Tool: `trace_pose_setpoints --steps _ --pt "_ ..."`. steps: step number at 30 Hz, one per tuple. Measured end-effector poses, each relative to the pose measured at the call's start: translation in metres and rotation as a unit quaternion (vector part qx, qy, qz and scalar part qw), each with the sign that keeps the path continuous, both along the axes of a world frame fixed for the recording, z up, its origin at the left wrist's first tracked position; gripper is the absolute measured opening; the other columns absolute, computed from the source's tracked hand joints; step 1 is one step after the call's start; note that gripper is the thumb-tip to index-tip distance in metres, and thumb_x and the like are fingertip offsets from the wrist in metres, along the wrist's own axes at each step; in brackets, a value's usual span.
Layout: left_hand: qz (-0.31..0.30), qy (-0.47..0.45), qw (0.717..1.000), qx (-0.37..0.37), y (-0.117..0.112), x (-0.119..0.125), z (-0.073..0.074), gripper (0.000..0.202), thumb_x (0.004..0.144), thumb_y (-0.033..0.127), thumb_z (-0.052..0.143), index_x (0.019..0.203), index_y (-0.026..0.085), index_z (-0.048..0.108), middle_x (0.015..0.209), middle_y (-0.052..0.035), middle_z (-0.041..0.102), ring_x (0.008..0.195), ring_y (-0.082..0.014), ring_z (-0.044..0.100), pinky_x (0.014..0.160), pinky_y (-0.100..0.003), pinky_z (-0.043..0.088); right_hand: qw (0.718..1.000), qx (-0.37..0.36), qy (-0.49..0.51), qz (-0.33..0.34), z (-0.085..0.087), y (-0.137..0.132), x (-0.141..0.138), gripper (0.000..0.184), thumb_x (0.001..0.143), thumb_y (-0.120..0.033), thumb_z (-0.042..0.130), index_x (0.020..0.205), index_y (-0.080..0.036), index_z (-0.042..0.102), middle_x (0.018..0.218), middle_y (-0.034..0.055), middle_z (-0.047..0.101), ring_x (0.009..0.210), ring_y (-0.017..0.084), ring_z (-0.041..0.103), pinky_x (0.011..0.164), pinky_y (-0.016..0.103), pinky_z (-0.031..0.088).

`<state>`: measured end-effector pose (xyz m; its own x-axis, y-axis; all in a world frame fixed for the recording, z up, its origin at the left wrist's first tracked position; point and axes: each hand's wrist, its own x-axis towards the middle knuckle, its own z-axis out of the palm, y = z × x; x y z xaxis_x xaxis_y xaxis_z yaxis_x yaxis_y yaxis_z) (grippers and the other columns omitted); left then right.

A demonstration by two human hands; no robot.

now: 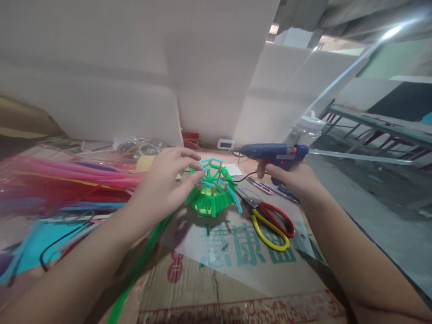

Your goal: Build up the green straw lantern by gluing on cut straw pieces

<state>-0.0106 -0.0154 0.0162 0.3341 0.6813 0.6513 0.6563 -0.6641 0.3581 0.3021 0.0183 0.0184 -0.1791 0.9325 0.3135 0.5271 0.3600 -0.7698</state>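
Note:
My right hand [293, 176] grips a blue glue gun [275, 154] with its nozzle pointing left, above the table. My left hand [165, 182] pinches a light blue straw piece on top of a small green straw model [212, 191] that stands on flattened cardboard [216, 279]. The model has a green fringed base, blue pieces and short orange posts. The gun's black cord runs off behind the model.
Scissors with red and yellow handles [272, 222] lie right of the model. A heap of pink, red and yellow straws [67, 180] fills the left side. A long green straw [138, 270] runs along the cardboard. White panels stand behind; the table edge drops off at right.

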Motion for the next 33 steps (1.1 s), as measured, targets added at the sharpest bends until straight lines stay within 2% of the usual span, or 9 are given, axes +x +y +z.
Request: trace_pose_setpoints --steps 4,9,13,21,27,33 --pt "-0.014 0.024 1.0 0.006 0.003 -0.001 -0.002 0.019 0.096 0.03 0.057 0.094 0.021 0.073 0.112 -0.0078 0.07 0.111 -0.0253 0.061 0.099 -0.043 0.045 0.999 -0.01 -0.043 0.027 0.0 -0.023 -0.005 0.041 0.076 -0.064 0.071 0.072 -0.024 0.073 0.076 0.0057 0.074 0.078 0.026 0.069 0.073 0.038 0.056" --pt "-0.016 0.044 0.998 0.029 0.003 -0.002 -0.004 0.019 0.097 0.029 0.058 0.094 0.019 0.074 0.113 -0.0093 0.069 0.109 -0.0255 0.06 0.098 -0.042 0.044 0.993 -0.019 -0.074 0.089 0.003 -0.03 -0.018 0.04 0.077 -0.066 0.069 0.073 -0.027 0.076 0.078 0.004 0.076 0.079 0.026 0.069 0.075 0.039 0.056" --pt "-0.011 0.054 0.998 0.032 0.003 0.0 -0.006 0.021 0.097 0.03 0.056 0.094 0.02 0.074 0.116 -0.0094 0.068 0.112 -0.0262 0.06 0.099 -0.044 0.044 0.992 -0.012 -0.116 0.052 0.0 -0.028 -0.02 0.044 0.076 -0.067 0.067 0.065 -0.025 0.071 0.068 0.0027 0.07 0.068 0.023 0.064 0.068 0.037 0.052" --pt "-0.017 0.066 0.998 0.017 0.003 0.002 -0.007 0.022 0.098 0.032 0.055 0.093 0.02 0.073 0.115 -0.0086 0.069 0.112 -0.0256 0.06 0.099 -0.043 0.044 0.991 -0.009 -0.135 0.004 -0.008 -0.024 -0.017 0.041 0.071 -0.066 0.068 0.067 -0.025 0.071 0.067 0.0027 0.068 0.069 0.023 0.062 0.066 0.036 0.052" --pt "-0.043 0.054 0.998 -0.003 0.005 0.003 -0.005 0.022 0.097 0.031 0.056 0.09 0.018 0.073 0.105 -0.0065 0.072 0.104 -0.0231 0.062 0.095 -0.039 0.045 0.989 -0.014 -0.144 0.001 -0.009 -0.025 -0.016 0.041 0.07 -0.066 0.071 0.067 -0.025 0.071 0.069 0.0032 0.068 0.07 0.023 0.063 0.067 0.037 0.053" --pt "-0.045 0.056 0.997 -0.015 0.004 0.002 -0.006 0.021 0.098 0.029 0.057 0.092 0.018 0.074 0.106 -0.0068 0.07 0.104 -0.0231 0.06 0.094 -0.038 0.044 0.99 -0.008 -0.14 -0.003 -0.01 -0.025 -0.016 0.041 0.071 -0.066 0.071 0.07 -0.025 0.073 0.072 0.0036 0.071 0.072 0.025 0.065 0.071 0.039 0.055"
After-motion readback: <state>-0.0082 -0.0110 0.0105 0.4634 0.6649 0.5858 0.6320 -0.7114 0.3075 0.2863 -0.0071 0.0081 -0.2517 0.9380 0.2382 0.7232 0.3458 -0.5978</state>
